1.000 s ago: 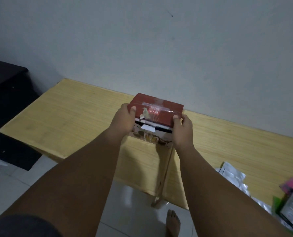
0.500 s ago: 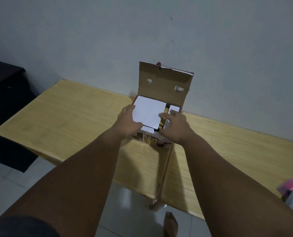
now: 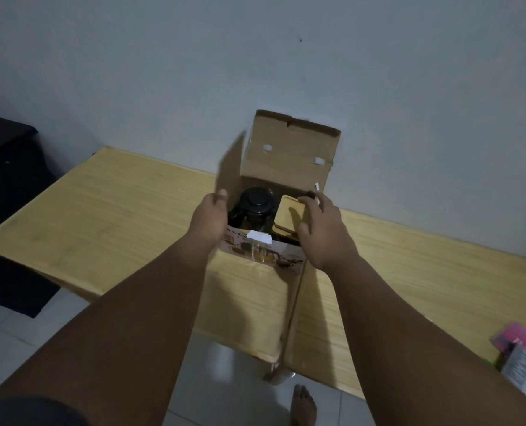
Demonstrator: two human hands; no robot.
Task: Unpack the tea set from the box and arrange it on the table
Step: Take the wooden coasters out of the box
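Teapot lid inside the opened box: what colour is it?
The teapot lid is glossy black, round; it shows best, and only, in the head view.

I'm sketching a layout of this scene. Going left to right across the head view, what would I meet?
dark cabinet → left hand → black round lid → wooden square piece → right hand → pink packet

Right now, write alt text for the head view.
Two hands work at an open box on a table: the left hand holds a flap back, the right hand lies over a wooden square inside, beside a dark teapot.
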